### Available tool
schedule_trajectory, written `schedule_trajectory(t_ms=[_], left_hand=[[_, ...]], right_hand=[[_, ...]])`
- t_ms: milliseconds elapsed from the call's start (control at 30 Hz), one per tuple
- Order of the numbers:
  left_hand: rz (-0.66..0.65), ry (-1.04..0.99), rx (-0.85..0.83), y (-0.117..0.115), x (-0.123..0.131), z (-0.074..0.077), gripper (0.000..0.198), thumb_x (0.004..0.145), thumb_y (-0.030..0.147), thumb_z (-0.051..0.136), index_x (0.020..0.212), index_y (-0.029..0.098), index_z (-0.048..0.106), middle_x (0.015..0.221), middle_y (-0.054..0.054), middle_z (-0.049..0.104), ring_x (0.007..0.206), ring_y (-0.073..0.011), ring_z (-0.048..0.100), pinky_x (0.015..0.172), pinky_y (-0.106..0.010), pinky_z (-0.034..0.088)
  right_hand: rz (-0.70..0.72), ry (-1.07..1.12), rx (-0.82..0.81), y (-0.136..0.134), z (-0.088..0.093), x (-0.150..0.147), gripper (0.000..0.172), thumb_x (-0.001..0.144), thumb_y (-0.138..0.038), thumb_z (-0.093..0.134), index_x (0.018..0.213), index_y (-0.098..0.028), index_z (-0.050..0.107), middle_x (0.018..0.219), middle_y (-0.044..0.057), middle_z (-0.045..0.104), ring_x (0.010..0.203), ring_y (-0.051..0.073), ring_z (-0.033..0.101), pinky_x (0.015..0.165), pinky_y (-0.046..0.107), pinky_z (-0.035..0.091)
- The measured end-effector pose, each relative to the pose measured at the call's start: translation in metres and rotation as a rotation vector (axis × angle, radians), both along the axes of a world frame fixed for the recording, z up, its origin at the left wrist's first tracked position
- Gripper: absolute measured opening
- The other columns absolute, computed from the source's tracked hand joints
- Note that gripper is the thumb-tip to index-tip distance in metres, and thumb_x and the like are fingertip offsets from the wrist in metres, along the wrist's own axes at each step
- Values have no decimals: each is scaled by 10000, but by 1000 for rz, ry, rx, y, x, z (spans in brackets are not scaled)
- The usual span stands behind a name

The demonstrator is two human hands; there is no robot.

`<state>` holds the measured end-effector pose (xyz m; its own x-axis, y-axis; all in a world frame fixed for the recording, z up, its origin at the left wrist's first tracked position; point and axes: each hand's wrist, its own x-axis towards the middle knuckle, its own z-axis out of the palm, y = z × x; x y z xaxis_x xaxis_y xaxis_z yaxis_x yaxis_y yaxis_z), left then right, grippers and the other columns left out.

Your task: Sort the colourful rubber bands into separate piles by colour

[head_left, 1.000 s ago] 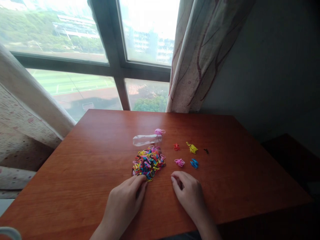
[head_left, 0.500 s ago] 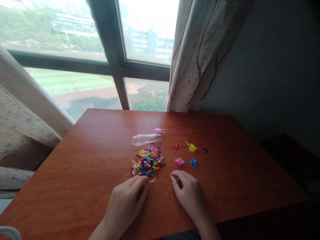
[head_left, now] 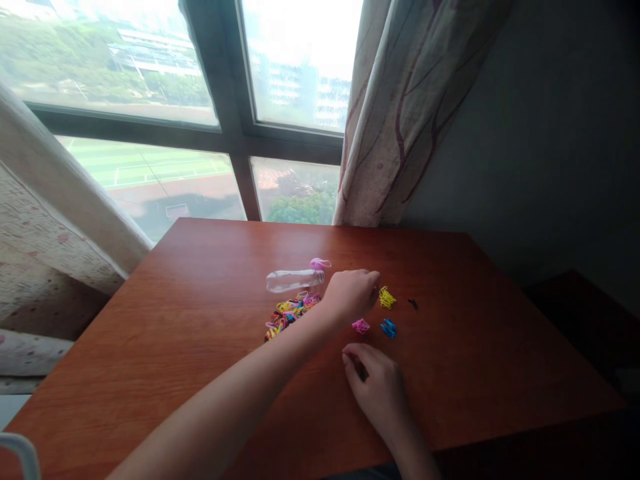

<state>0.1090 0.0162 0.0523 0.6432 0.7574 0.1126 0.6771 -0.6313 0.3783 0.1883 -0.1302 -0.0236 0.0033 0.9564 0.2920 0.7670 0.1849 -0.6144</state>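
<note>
My left hand (head_left: 354, 291) is stretched across the table, fingers closed and pointing down beside a small pile of yellow rubber bands (head_left: 387, 298). What its fingertips hold, if anything, is hidden. Its forearm covers part of a mixed heap of colourful rubber bands (head_left: 283, 319). My right hand (head_left: 375, 377) rests on the table with thumb and forefinger curled together; I cannot make out anything between them. Just beyond it lie a pink bunch (head_left: 361, 326) and a blue bunch (head_left: 389, 328) of bands. A few black bands (head_left: 413, 304) lie farther right.
A clear plastic bottle (head_left: 293, 281) lies on its side behind the heap, with a pink looped item (head_left: 319, 264) by its neck. The wooden table (head_left: 175, 287) reaches to the window. A white curved object (head_left: 23, 453) shows at the lower left.
My left hand has moved from the near side of the mixed heap forward and right to the yellow pile. It now hides the red bunch. My right hand has stayed put.
</note>
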Motion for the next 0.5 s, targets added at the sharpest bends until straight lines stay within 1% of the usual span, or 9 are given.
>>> schedule_trajectory(t_ms=[67, 133, 200, 267, 367, 433, 500], left_hand=[[12, 47, -55, 6, 14, -6, 184, 957, 280, 522, 1027, 192, 668, 968, -81, 712, 868, -223, 690, 751, -347, 535], [21, 86, -113, 9, 23, -12, 235, 955, 317, 566, 1126, 172, 637, 1080, -86, 677, 937, -215, 669, 804, -383, 553], [25, 106, -157, 9, 27, -17, 324, 945, 345, 597, 1217, 170, 592, 1201, -91, 625, 1012, -213, 642, 851, -414, 556], [25, 106, -180, 9, 27, -19, 346, 944, 352, 600, 1238, 172, 578, 1238, -92, 605, 1035, -211, 631, 865, -421, 555], [31, 62, -161, 7, 18, -15, 250, 939, 320, 590, 1143, 184, 640, 1090, -83, 679, 952, -219, 668, 813, -379, 550], [41, 9, -127, 4, 6, -8, 195, 925, 291, 573, 1067, 210, 679, 965, -70, 719, 885, -230, 689, 762, -342, 532], [48, -49, -96, -2, -9, 0, 187, 913, 282, 555, 1029, 231, 692, 905, -51, 734, 831, -221, 694, 722, -310, 511]], right_hand=[[1, -2, 4, 0, -1, 0, 173, 911, -160, 505, 896, -206, 671, 805, 22, 700, 711, 171, 656, 680, 261, 462], [2, 1, 4, 0, -1, 0, 186, 912, -156, 496, 895, -204, 675, 803, 29, 704, 710, 176, 661, 679, 266, 473], [3, 10, 3, 0, -1, 0, 193, 911, -155, 494, 896, -205, 679, 813, 35, 710, 715, 178, 666, 679, 268, 482], [4, 17, 1, 0, 0, 0, 196, 911, -153, 494, 896, -206, 683, 819, 38, 713, 717, 178, 666, 679, 267, 485], [6, 11, -13, 0, 0, 0, 190, 912, -150, 500, 894, -208, 680, 813, 31, 706, 709, 175, 658, 673, 265, 475], [11, 5, -19, 0, 0, 0, 180, 914, -152, 506, 895, -209, 676, 809, 23, 700, 708, 171, 654, 670, 262, 466], [12, -6, -17, 0, 0, 0, 170, 918, -160, 511, 896, -211, 672, 803, 16, 695, 708, 168, 652, 671, 261, 457]])
